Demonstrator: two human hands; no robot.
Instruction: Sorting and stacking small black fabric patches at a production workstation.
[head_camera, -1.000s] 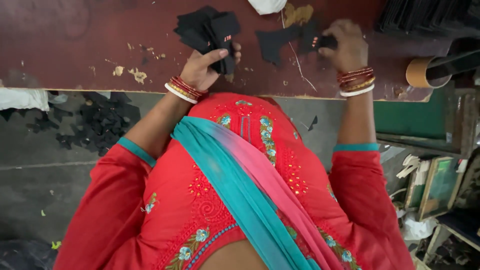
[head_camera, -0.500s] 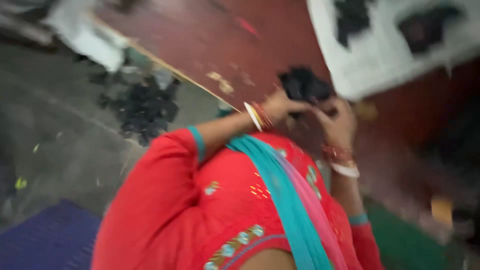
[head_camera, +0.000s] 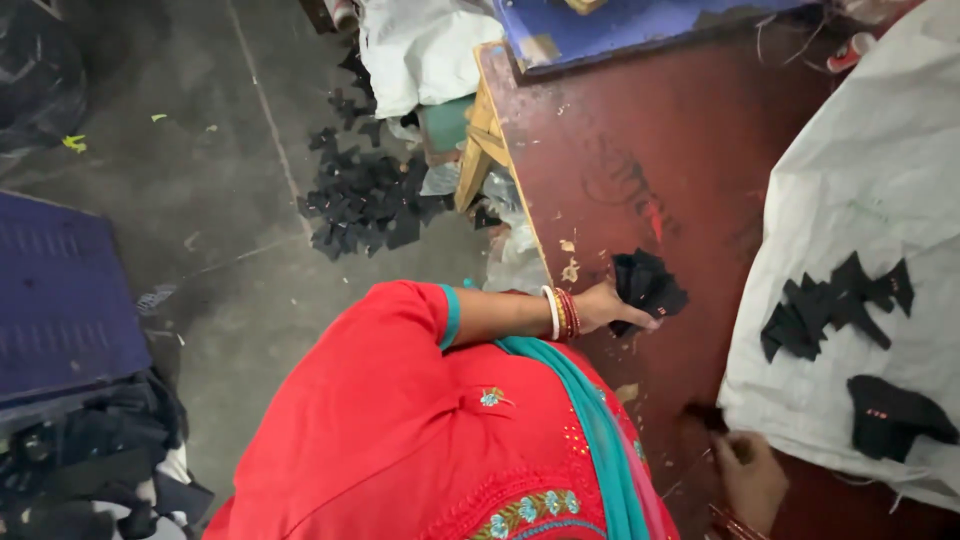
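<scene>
1. The left hand (head_camera: 608, 306) is closed around a bundle of black cut fabric pieces (head_camera: 647, 285), held just above the dark red wooden desk (head_camera: 640, 130) near its left edge.
2. The right hand (head_camera: 750, 478) rests at the desk's near edge, fingers curled; whether it pinches anything cannot be told.
3. A white woven sack (head_camera: 860, 170) covers the desk's right side, carrying more black fabric scraps (head_camera: 830, 305).
4. A pile of black offcuts (head_camera: 365, 195) lies on the grey concrete floor (head_camera: 200, 150) beyond the desk's left edge.
</scene>
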